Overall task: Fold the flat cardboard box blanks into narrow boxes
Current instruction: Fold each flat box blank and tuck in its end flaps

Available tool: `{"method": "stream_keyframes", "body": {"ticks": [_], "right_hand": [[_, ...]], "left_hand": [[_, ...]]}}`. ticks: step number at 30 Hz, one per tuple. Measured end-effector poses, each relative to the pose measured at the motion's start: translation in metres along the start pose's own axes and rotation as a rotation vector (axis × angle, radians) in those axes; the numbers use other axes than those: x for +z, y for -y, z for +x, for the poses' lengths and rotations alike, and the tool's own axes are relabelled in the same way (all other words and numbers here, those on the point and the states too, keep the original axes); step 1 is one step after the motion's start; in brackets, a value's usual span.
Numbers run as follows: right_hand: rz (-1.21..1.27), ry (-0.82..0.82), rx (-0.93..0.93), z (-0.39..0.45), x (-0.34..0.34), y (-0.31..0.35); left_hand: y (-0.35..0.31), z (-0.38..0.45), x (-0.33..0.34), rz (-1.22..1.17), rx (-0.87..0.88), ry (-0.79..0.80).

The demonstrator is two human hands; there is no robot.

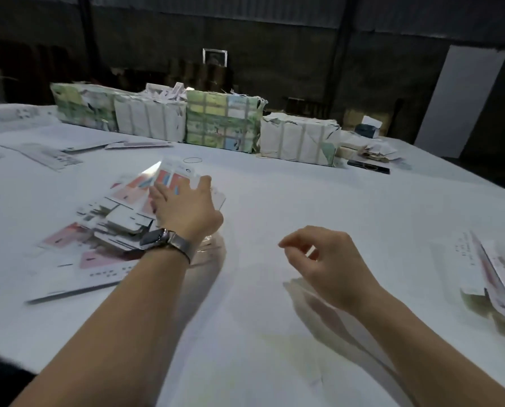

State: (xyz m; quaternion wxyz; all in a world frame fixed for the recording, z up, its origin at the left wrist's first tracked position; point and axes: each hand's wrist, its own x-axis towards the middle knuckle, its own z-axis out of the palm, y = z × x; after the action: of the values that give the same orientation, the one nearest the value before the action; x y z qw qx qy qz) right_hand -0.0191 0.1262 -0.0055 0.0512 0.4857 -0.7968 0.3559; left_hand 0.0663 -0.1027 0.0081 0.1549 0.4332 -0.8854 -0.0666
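Note:
A loose heap of flat box blanks, white with pink and red print, lies on the white table at the left. My left hand, with a watch on the wrist, reaches over the heap and grips the topmost blank at the heap's far right end, lifting its edge. My right hand hovers over the table's middle with loosely curled fingers and holds nothing. Several folded boxes lie at the right edge.
Wrapped bundles stand in a row along the table's far side. More flat blanks lie at the far left. A rubber band lies beyond the heap. A dark flat object sits at the far right.

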Motion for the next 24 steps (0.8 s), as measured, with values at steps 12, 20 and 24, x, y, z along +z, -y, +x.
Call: {"method": "stream_keyframes", "body": {"ticks": [12,20,24], "right_hand": [[0.17,-0.068,0.07,0.0,-0.011,-0.012],[0.39,-0.239,0.152,0.012,-0.017,-0.012],[0.446,-0.378,0.151,0.019,-0.027,-0.014]], "left_hand": [[-0.019,-0.006,0.003,0.061,0.147,0.043],[-0.057,-0.04,-0.018,-0.459,0.486,-0.27],[-0.079,-0.063,-0.02,-1.051,0.511,0.072]]}}
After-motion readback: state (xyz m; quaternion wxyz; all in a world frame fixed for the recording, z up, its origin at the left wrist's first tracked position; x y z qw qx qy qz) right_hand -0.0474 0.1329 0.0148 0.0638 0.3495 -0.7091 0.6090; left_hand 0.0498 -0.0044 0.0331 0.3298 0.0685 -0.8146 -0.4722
